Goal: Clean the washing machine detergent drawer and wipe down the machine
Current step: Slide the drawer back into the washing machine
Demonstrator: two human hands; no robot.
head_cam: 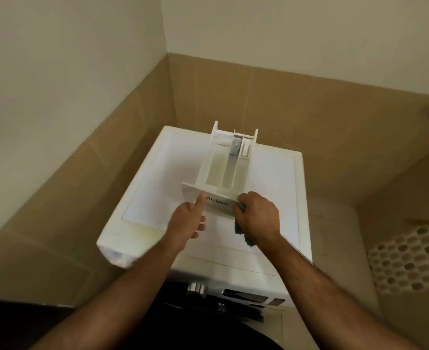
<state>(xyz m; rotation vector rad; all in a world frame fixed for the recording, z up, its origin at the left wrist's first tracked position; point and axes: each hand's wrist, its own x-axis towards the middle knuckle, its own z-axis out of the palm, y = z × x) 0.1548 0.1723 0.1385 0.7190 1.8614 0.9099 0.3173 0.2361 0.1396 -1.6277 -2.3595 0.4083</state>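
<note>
The white detergent drawer is out of the machine and held above the white washing machine top, its open compartments facing me and its front panel nearest to me. My left hand grips the front panel's left part, thumb pressed on its face and fingers curled beneath. My right hand holds a grey-blue cloth bunched against the panel's right end; a tail of cloth hangs below the hand. A grey insert sits in the drawer's middle channel.
The machine stands in a corner between tan tiled walls. Its control panel with a silver knob shows at the front edge below my arms. Hexagon mosaic tiles cover the surface at the right.
</note>
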